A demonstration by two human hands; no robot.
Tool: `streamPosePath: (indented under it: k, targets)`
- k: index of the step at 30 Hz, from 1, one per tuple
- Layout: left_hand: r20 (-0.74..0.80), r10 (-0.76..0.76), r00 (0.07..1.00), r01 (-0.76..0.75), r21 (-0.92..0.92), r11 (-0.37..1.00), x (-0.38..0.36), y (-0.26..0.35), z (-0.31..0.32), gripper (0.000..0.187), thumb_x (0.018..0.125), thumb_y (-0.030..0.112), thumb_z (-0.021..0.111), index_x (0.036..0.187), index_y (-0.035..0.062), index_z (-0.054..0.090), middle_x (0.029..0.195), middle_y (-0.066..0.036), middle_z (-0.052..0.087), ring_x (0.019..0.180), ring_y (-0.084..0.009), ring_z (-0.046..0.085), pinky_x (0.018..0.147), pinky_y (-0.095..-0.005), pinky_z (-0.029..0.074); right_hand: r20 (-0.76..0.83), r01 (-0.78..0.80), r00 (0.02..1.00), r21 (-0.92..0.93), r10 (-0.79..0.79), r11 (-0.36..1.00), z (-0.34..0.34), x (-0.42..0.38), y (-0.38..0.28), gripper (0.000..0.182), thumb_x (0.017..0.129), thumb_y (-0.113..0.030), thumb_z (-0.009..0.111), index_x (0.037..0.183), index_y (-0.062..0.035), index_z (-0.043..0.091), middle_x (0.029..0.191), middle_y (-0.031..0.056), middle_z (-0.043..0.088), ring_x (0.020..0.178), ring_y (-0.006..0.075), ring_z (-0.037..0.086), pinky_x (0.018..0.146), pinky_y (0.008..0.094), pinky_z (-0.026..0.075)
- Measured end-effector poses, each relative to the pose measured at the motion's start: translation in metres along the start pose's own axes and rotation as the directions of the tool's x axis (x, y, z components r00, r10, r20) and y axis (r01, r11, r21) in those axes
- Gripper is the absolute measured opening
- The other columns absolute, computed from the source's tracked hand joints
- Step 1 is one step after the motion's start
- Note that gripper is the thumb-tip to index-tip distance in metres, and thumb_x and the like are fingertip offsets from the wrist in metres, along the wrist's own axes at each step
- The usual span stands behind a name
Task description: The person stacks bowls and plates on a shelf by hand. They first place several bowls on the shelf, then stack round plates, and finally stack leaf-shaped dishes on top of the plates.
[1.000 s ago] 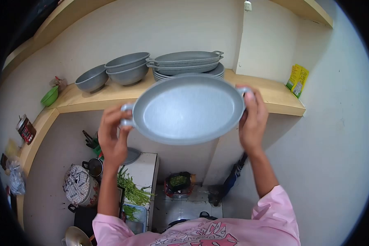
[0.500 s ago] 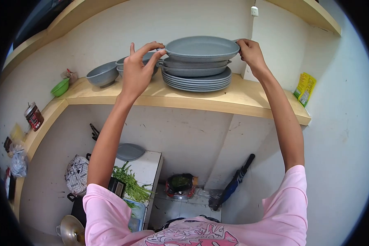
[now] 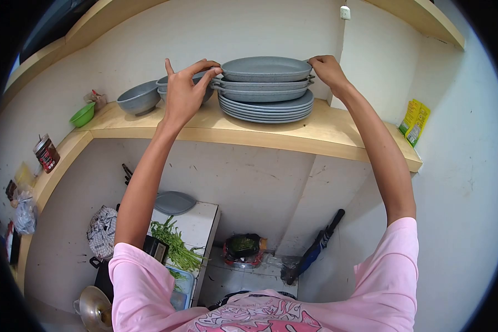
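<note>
Here | oval dish above wooden shelf | white walls | counter below

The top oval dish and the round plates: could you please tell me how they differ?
The top oval dish has a hand at each end, while the round plates are untouched. The dish is one elongated piece crowning the stack; the plates are several circular pieces at its bottom, on the shelf. Both are gray.

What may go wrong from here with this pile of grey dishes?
The top oval dish could tip if the left hand and right hand let go unevenly. The lower oval dishes, stacked on round plates, might shift. The left hand might knock the nearby stacked bowls.
</note>
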State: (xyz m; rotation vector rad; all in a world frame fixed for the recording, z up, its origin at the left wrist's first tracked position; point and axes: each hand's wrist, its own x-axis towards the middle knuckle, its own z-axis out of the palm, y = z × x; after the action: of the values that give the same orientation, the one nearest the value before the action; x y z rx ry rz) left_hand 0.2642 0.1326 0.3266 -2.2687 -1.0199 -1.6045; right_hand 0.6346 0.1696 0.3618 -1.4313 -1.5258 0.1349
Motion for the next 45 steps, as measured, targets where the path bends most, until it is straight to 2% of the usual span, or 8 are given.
streamPosePath:
  k: [2, 5, 11, 28, 34, 37, 41, 45]
  targets:
    - [-0.007, 0.013, 1.000, -0.013, -0.009, 1.000, 0.001, -0.002, 0.001, 0.029, 0.099, 0.034, 0.069, 0.109, 0.0086, 0.080, 0.102, -0.004, 0.080, 0.090, -0.0221, 0.075, 0.126, -0.0612, -0.005, 0.020, -0.029, 0.999, -0.004, 0.029, 1.000, 0.002, -0.001, 0.002, 0.047, 0.096, -0.028, 0.057, 0.125, 0.0065, 0.070, 0.121, 0.0236, 0.072, 0.117, 0.0326, 0.065, 0.104, 0.0421, 0.047]
    - [0.026, 0.014, 1.000, -0.014, -0.014, 1.000, 0.001, -0.001, -0.003, 0.028, 0.099, 0.031, 0.070, 0.110, 0.0075, 0.080, 0.101, -0.006, 0.080, 0.094, -0.0202, 0.075, 0.125, -0.0529, 0.022, 0.067, -0.066, 0.996, -0.005, 0.066, 0.998, 0.003, -0.008, -0.002, 0.046, 0.100, -0.026, 0.054, 0.127, 0.0072, 0.069, 0.124, 0.0221, 0.070, 0.122, 0.0303, 0.062, 0.110, 0.0411, 0.042]
    - [0.034, -0.067, 0.997, 0.071, -0.125, 0.990, -0.002, 0.000, -0.004, 0.028, 0.097, 0.027, 0.072, 0.112, 0.0045, 0.079, 0.102, -0.010, 0.080, 0.099, -0.0169, 0.074, 0.085, -0.0304, 0.054, 0.063, -0.068, 0.996, -0.001, 0.068, 0.998, 0.007, -0.013, 0.000, 0.045, 0.099, -0.026, 0.053, 0.124, 0.0071, 0.071, 0.118, 0.0191, 0.072, 0.114, 0.0268, 0.064, 0.107, 0.0397, 0.045]
    - [0.110, -0.079, 0.991, 0.091, -0.115, 0.989, 0.000, 0.000, -0.009, 0.032, 0.097, 0.031, 0.072, 0.113, 0.0044, 0.080, 0.106, -0.011, 0.080, 0.103, -0.0202, 0.074, 0.095, -0.0338, 0.053, 0.058, -0.039, 0.997, -0.067, 0.043, 0.997, 0.005, -0.010, 0.008, 0.049, 0.096, -0.030, 0.057, 0.126, 0.0071, 0.069, 0.121, 0.0248, 0.072, 0.119, 0.0362, 0.066, 0.105, 0.0437, 0.048]
    - [0.119, -0.090, 0.989, 0.099, -0.075, 0.992, 0.001, -0.004, -0.007, 0.033, 0.097, 0.033, 0.072, 0.112, 0.0052, 0.080, 0.106, -0.011, 0.080, 0.102, -0.0203, 0.074, 0.092, -0.0332, 0.053, 0.042, -0.038, 0.998, -0.067, 0.041, 0.997, 0.009, -0.005, 0.011, 0.047, 0.098, -0.032, 0.055, 0.116, 0.0085, 0.072, 0.086, 0.0063, 0.062, 0.075, 0.0159, 0.049, 0.070, 0.0330, 0.043]
    - [0.113, -0.075, 0.991, 0.083, -0.069, 0.994, 0.001, -0.004, -0.008, 0.033, 0.098, 0.033, 0.071, 0.113, 0.0056, 0.080, 0.106, -0.011, 0.080, 0.100, -0.0198, 0.074, 0.089, -0.0330, 0.054, 0.099, -0.115, 0.988, -0.078, 0.122, 0.990, 0.005, -0.001, 0.009, 0.053, 0.095, -0.033, 0.058, 0.126, 0.0093, 0.068, 0.124, 0.0274, 0.069, 0.123, 0.0383, 0.063, 0.107, 0.0470, 0.046]
    - [0.060, -0.026, 0.998, 0.031, -0.072, 0.997, 0.001, -0.010, -0.003, 0.029, 0.097, 0.034, 0.072, 0.107, 0.0085, 0.082, 0.100, -0.013, 0.080, 0.072, -0.0187, 0.069, 0.078, -0.0317, 0.055, 0.126, -0.102, 0.986, -0.087, 0.112, 0.991, 0.002, -0.003, 0.006, 0.055, 0.095, -0.034, 0.057, 0.126, 0.0101, 0.067, 0.125, 0.0280, 0.068, 0.124, 0.0392, 0.062, 0.108, 0.0467, 0.045]
    - [0.072, 0.051, 0.996, -0.047, -0.053, 0.997, 0.001, -0.011, -0.005, 0.033, 0.099, 0.031, 0.069, 0.120, 0.0062, 0.077, 0.109, -0.015, 0.078, 0.105, -0.0241, 0.074, 0.111, -0.0384, 0.044, 0.081, -0.045, 0.995, -0.135, 0.056, 0.990, -0.001, -0.012, 0.000, 0.054, 0.097, -0.040, 0.059, 0.124, 0.0061, 0.070, 0.108, 0.0162, 0.069, 0.097, 0.0250, 0.058, 0.088, 0.0362, 0.047]
